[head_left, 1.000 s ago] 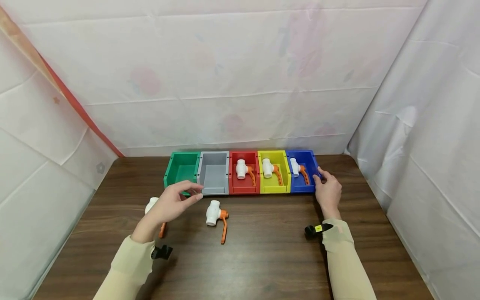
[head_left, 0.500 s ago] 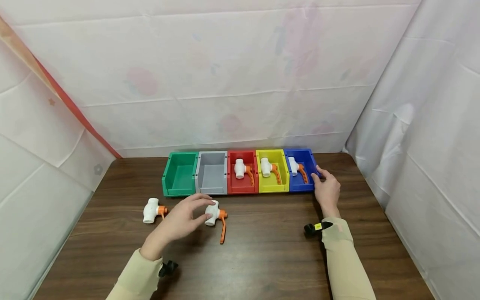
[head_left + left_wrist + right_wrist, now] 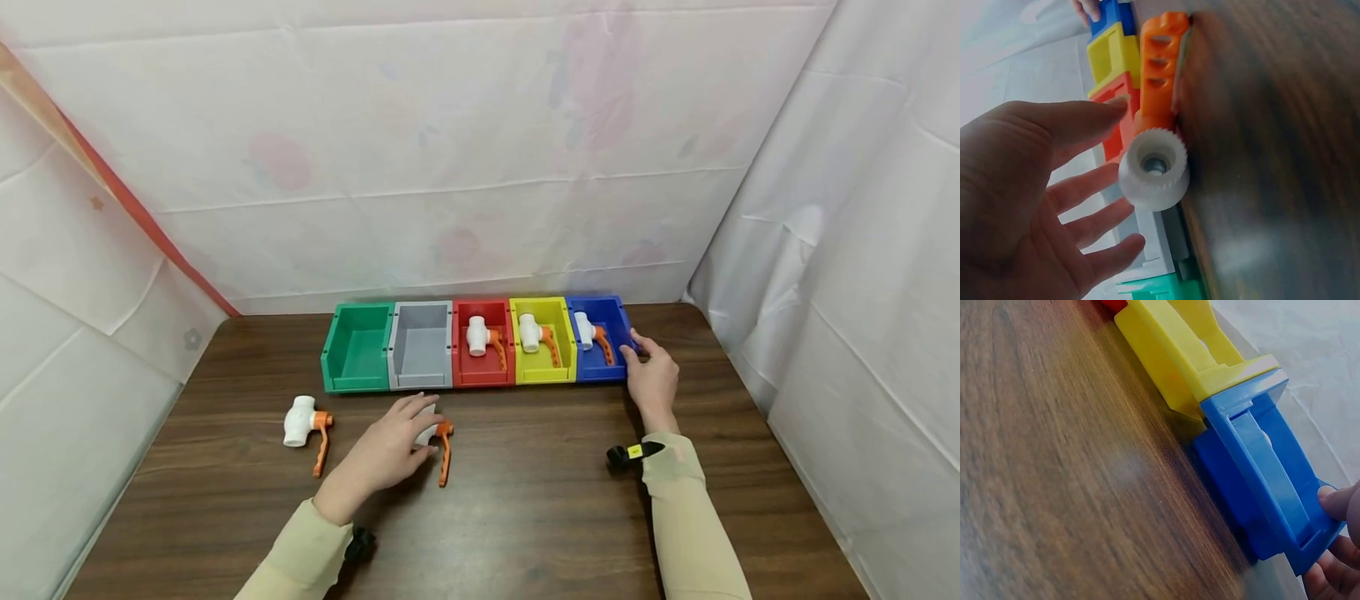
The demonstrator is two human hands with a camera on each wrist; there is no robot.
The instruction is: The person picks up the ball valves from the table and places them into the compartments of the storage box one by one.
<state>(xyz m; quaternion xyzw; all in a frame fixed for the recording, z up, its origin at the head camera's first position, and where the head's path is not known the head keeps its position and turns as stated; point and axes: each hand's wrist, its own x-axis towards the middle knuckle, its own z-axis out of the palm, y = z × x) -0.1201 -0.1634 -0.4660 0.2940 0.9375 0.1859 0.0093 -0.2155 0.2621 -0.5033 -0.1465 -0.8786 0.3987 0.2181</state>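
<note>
My left hand reaches over a white ball valve with an orange lever, partly covering its body. In the left wrist view, the thumb and fingers are spread beside that valve's round white end, and no firm grip shows. My right hand pinches the right wall of the blue bin, thumb inside and fingers outside. The blue bin holds a ball valve. Another ball valve lies on the table to the left of my left hand.
Left of the blue bin, joined in a row, are a yellow bin, a red bin, a grey bin and a green bin. Yellow and red each hold a ball valve. A white cloth hangs behind the wooden table.
My left hand has moved down and right from in front of the green and grey bins to the nearer ball valve, uncovering the left valve. My right hand stays on the blue bin.
</note>
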